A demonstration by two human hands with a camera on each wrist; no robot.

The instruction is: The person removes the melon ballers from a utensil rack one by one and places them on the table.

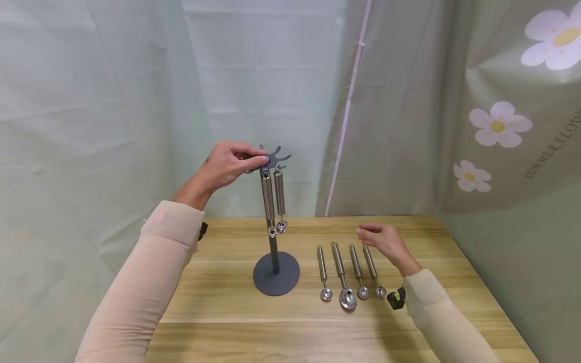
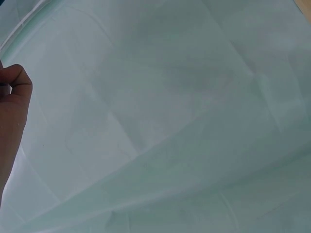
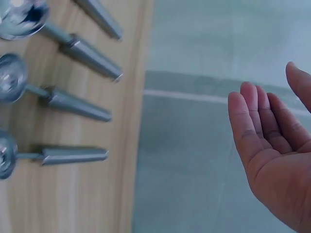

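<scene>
Left grip (image 1: 229, 162) pinched on the dark hook crown (image 1: 272, 157) atop the grey stand (image 1: 276, 272), thumb and fingers curled round one prong; right grip (image 1: 385, 241) loose and empty, fingers relaxed, hovering just above the handle end of the rightmost scoop. Beneath everything, wooden table (image 1: 317, 333), backed by pale green curtain (image 1: 113, 101) and a flower-printed sheet (image 1: 499, 126) at the right. Stood near the table's middle, the stand on its round base. Hung from the crown, two steel scoops (image 1: 274, 201), bowls down, side by side against the post. Lay in a row right of the base, four more scoops (image 1: 349, 272), bowls toward the viewer, the second the biggest.
</scene>
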